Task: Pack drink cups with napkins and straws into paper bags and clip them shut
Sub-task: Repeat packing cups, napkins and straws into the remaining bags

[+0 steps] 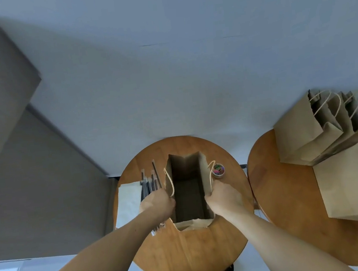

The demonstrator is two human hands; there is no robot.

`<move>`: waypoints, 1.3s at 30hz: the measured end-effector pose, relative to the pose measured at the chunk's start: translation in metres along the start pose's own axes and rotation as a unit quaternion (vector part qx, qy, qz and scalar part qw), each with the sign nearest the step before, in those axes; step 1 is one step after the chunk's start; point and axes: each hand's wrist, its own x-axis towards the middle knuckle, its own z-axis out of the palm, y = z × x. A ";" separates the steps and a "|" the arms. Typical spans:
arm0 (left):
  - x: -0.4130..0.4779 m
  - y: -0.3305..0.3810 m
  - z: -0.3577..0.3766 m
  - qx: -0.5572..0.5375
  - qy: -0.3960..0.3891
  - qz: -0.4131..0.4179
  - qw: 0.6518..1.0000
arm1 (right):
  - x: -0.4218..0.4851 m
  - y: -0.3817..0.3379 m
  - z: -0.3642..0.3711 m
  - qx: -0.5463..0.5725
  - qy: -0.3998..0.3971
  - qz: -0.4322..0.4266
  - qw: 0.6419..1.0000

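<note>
An open brown paper bag (187,191) stands upright in the middle of a round wooden table (186,251), and I look straight down into its dark, empty inside. My left hand (157,205) grips the bag's left rim near its twine handle. My right hand (223,199) grips the right rim by the other handle. Several black straws (151,185) lie to the left of the bag, partly under my left hand, beside a stack of white napkins (129,203). A small clear tub of coloured clips (218,169) sits to the right of the bag.
A second round wooden table (291,200) stands close on the right, with several open paper bags (327,128) leaning together and a flat pile of bags (355,185) in front. A pale wall rises behind both tables. My shoes show at the bottom edge.
</note>
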 end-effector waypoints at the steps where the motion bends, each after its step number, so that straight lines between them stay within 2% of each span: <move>1: 0.001 -0.002 0.000 0.003 0.006 -0.006 1.000 | 0.001 0.003 -0.002 -0.017 0.007 -0.002 1.000; 7: 0.006 -0.023 -0.001 -0.013 0.020 -0.021 0.999 | 0.001 0.033 -0.013 -0.063 0.003 0.022 0.998; 9: 0.008 -0.022 0.004 -0.053 -0.010 0.007 0.999 | 0.000 0.033 -0.009 -0.043 -0.007 0.008 0.999; 12: 0.012 -0.018 0.013 -0.116 -0.099 0.078 0.985 | -0.003 0.026 -0.004 -0.015 -0.033 -0.025 0.999; 21: 0.020 -0.017 -0.019 -0.054 -0.187 0.158 0.968 | -0.009 0.024 -0.024 0.077 -0.145 -0.052 0.985; 24: 0.020 -0.015 -0.037 0.023 -0.135 0.175 0.975 | -0.008 0.019 -0.040 0.085 -0.164 -0.072 0.980; 26: 0.017 -0.009 -0.052 0.088 -0.046 0.178 0.979 | -0.006 0.010 -0.051 0.075 -0.119 -0.089 0.986; 29: 0.013 0.003 -0.076 0.101 0.057 0.173 0.978 | -0.002 -0.011 -0.066 0.047 -0.049 -0.125 0.990; 39: -0.006 0.001 -0.176 0.092 0.175 0.148 0.969 | 0.024 -0.108 -0.123 -0.005 0.024 -0.234 0.972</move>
